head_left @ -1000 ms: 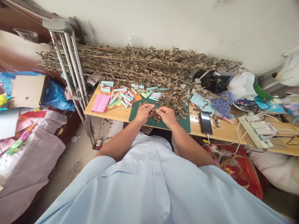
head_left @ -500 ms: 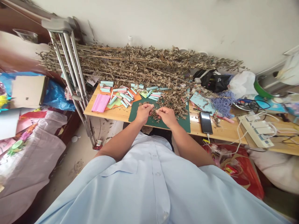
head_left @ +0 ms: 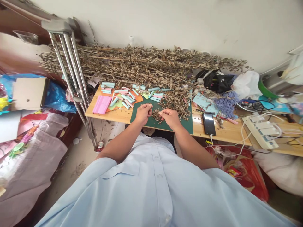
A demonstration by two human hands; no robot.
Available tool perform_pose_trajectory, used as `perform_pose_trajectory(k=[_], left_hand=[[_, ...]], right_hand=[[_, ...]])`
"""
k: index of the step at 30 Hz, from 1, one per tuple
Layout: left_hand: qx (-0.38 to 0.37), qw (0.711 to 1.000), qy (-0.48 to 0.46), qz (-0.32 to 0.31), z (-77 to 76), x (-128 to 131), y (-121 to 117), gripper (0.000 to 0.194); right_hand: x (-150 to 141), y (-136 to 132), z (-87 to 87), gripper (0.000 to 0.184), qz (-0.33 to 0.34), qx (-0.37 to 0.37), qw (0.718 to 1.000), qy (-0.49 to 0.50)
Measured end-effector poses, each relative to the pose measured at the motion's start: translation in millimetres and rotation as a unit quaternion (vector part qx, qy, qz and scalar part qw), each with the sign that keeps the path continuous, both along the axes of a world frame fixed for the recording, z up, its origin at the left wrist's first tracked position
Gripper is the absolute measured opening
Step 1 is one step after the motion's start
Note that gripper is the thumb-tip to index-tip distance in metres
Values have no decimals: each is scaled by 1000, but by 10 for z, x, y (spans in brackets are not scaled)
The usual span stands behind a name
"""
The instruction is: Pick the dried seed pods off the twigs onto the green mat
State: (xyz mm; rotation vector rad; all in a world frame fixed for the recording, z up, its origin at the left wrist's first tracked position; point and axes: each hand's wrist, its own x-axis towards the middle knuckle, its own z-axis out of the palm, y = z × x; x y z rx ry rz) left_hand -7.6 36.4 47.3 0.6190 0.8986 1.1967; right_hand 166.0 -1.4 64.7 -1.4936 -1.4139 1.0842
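Over the green cutting mat [head_left: 151,126], my left hand [head_left: 143,113] is closed, its fingertips drawn together; whatever they hold is too small to make out. My right hand [head_left: 170,118] pinches a bit of dried leaves at its fingertips, just right of the left hand. A small clump of dried leaves [head_left: 156,117] lies between the two hands. Behind the right hand spreads a larger heap of dried leaves [head_left: 177,102]. Rolled paper tubes [head_left: 124,96] in blue and pink lie beyond the left hand.
Long bundles of dried plant stalks [head_left: 132,63] line the wall. A pink paper stack [head_left: 102,104] lies left on the wooden table [head_left: 94,116]. To the right are a phone [head_left: 209,124], blue cord [head_left: 226,105] and a power strip [head_left: 259,132]. Metal crutches [head_left: 69,63] stand at the left.
My left hand has moved slightly left, away from the right hand, so the gap between them is wider. The right hand stays nearly in place, still pinching.
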Motion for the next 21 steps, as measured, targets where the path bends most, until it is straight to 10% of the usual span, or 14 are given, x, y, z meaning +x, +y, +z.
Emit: perform_pose_trajectory(k=[13, 21], left_hand=[[-27, 999, -8, -21, -16, -116, -32, 27], [-47, 999, 5, 10, -81, -197, -44, 25]], right_hand=[[31, -513, -65, 11, 251, 37, 947, -198], [117, -523, -129, 18, 235, 36, 926, -293]])
